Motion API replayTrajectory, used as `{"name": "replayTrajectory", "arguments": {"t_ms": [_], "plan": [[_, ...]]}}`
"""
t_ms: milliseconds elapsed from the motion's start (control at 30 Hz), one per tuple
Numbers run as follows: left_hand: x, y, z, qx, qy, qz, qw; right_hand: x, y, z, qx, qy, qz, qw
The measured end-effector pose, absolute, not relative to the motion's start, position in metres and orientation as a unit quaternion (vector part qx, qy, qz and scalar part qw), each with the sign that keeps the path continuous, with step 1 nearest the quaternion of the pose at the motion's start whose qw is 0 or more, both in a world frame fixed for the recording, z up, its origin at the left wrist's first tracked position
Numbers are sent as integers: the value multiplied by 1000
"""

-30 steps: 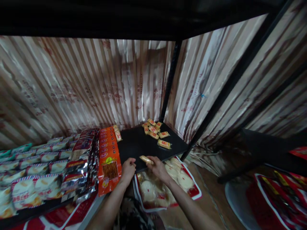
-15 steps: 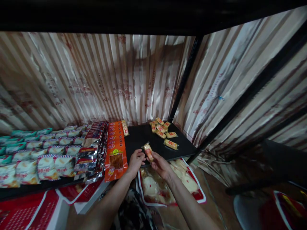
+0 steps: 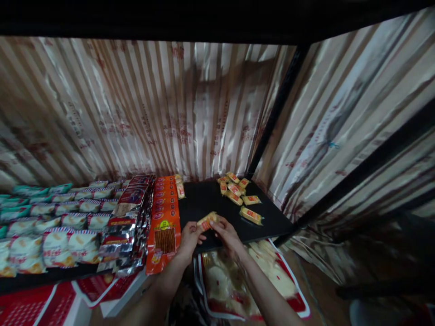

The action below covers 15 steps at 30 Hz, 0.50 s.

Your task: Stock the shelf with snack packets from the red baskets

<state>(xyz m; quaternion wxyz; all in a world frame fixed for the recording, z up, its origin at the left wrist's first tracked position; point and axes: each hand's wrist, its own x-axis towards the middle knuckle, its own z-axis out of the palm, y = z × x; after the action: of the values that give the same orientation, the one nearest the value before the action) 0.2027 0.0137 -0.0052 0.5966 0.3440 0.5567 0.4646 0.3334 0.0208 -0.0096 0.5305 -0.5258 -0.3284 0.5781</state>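
Note:
Between my two hands is a small yellow wrapped snack packet (image 3: 206, 222) with red print, lying nearly crosswise above the front of the black shelf (image 3: 200, 199). My left hand (image 3: 190, 234) pinches its left end, and my right hand (image 3: 227, 230) grips its right end with thumb and fingers. Farther back on the right, several similar snack packets (image 3: 234, 188) lie in a loose heap, with one separate packet (image 3: 251, 215) nearer the front. Another yellow packet (image 3: 180, 186) stands at the back, beside the orange snack bag (image 3: 165, 222).
Left of the orange bag are a stack of dark foil packs (image 3: 127, 222) and rows of white packets (image 3: 56, 246). Beneath the shelf sit a red-edged box (image 3: 304, 312) and red crates (image 3: 30, 305). A black post (image 3: 278, 106) rises at the back right corner.
The packet in my hands has turned from nearly upright to nearly crosswise. My left hand has closed onto its left end. The view has shifted slightly.

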Motion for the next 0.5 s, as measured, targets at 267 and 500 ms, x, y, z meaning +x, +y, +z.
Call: {"name": "replayTrajectory", "arguments": {"t_ms": [267,500], "plan": [[210,35,-26,238,579,519,582,290,46,-40,-505,-309,556,584],[195,56,-32,204,593,508,590,274,104,-44,-543,-449,488,516]]}}
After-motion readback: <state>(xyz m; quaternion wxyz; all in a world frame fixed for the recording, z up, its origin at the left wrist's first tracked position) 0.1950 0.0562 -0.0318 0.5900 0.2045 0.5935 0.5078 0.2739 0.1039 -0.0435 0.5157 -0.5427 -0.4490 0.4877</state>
